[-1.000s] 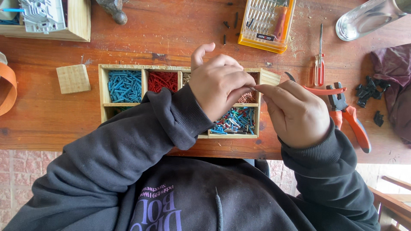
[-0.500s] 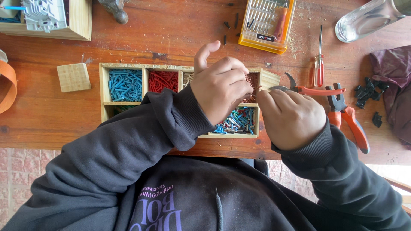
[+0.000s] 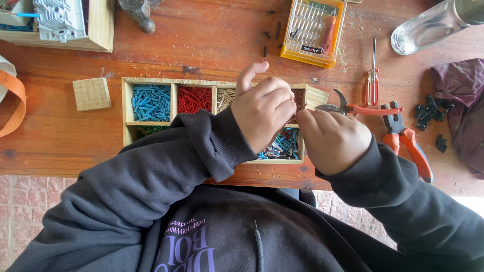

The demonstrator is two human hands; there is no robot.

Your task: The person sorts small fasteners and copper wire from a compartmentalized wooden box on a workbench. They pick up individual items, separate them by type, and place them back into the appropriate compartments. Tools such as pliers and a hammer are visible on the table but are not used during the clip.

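A wooden compartment box (image 3: 125, 103) sits on the red-brown table. It holds blue pieces (image 3: 151, 102), red pieces (image 3: 194, 98), tan pieces (image 3: 225, 96), copper strands (image 3: 298, 95) and mixed coloured wire pieces (image 3: 283, 143). My left hand (image 3: 264, 115) hovers over the box's right half with its fingertips pinched on a thin strand beside the copper compartment. My right hand (image 3: 333, 142) is at the box's right end, close to the left hand. Its fingers are curled inward, and whatever they hold is hidden.
Right of the box lie an orange-handled cutter (image 3: 365, 109), orange pliers (image 3: 409, 140), a red screwdriver (image 3: 373, 83), black bits (image 3: 429, 108) and a dark cloth (image 3: 461, 100). At the back are a yellow bit case (image 3: 315, 30) and a glass (image 3: 428, 22). A wood block (image 3: 92, 93) lies to the left.
The hands, pinching a thin piece together a second ago, have parted. My right hand has dropped and curled beside the box. My left hand has stayed over the copper compartment.
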